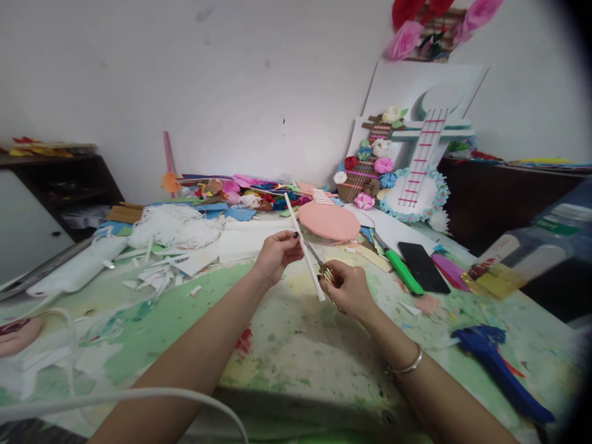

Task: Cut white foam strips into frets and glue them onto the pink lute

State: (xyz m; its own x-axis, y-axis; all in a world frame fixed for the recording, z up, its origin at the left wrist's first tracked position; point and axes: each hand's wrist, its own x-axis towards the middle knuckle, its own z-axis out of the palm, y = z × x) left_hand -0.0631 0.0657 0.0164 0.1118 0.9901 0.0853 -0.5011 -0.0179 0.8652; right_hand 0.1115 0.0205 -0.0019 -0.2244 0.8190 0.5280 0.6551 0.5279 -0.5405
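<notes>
My left hand (279, 254) pinches a thin white strip (311, 265), perhaps paper or foam, which slants from upper left to lower right above the table. A pair of scissors (327, 273) with gold-coloured handles is in my right hand (349, 287), its fingers closed round the handles. The blades point up and left, against or just behind the strip; whether they are parted I cannot tell. Just beyond my hands lies a round pink paper-covered piece (329, 222) with a short neck.
White scraps (160, 274) and tangled white strips (173, 227) lie to the left. On the right are a green-handled cutter (403, 271), a black phone (423, 266), a blue glue gun (504, 370) and a bottle of yellow liquid (499, 277). A white cable (185, 393) crosses the near left.
</notes>
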